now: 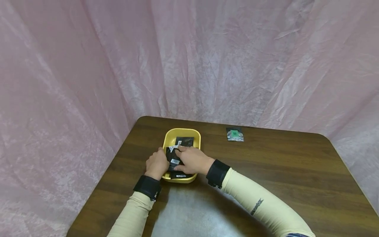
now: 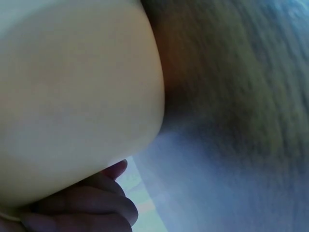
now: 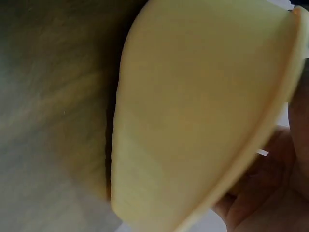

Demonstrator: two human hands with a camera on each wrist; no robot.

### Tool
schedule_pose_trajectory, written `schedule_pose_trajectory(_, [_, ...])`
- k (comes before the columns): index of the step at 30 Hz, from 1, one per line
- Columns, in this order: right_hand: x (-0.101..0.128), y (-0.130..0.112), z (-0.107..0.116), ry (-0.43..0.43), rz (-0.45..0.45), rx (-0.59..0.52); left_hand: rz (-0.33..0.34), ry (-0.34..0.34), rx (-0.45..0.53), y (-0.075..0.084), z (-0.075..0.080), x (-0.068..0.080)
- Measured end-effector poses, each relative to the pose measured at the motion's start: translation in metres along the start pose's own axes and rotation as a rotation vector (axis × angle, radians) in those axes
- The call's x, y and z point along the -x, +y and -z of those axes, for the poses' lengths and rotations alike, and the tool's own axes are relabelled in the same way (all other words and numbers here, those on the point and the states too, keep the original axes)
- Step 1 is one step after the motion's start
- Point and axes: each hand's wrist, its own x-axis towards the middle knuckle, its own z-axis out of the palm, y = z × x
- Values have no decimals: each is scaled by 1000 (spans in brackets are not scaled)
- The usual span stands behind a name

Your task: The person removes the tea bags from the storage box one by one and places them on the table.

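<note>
A yellow plastic bin [image 1: 167,140] stands on the table with several black packets inside. My left hand [image 1: 157,164] grips its left side, with the fingers outside the wall. Those curled fingers [image 2: 91,205] also show beside the bin in the left wrist view. Over the bin, my right hand [image 1: 193,160] pinches a black packet [image 1: 174,156] with a silvery edge and a white barcode label. More packets lie around it, one black packet [image 1: 187,141] at the far end and another [image 1: 181,175] at the near end. In the right wrist view the bin wall [image 3: 193,106] covers part of the hand.
To the right of the bin, a silver and black packet [image 1: 235,134] with a green label lies near the table's back edge. The brown wooden table [image 1: 281,171] has rounded corners. Pinkish curtains [image 1: 207,65] hang along its back and sides.
</note>
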Motion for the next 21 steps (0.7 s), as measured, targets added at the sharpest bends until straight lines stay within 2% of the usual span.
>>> schedule_pose_trajectory(5, [-5,-3,-11,-39,-21,-47,-1,9,0,-1,1,2])
schedule_pose_trajectory(11, [-2,3,-21,-1,-17,-117,-15,20,1,1,-2,3])
schedule_pose_trajectory(16, [0,4,-24,93,6,-157,-15,22,2,-1,-3,1])
schedule_pose_trajectory(21, [0,2,-26,202,-15,-191,-7,13,5,0,3,4])
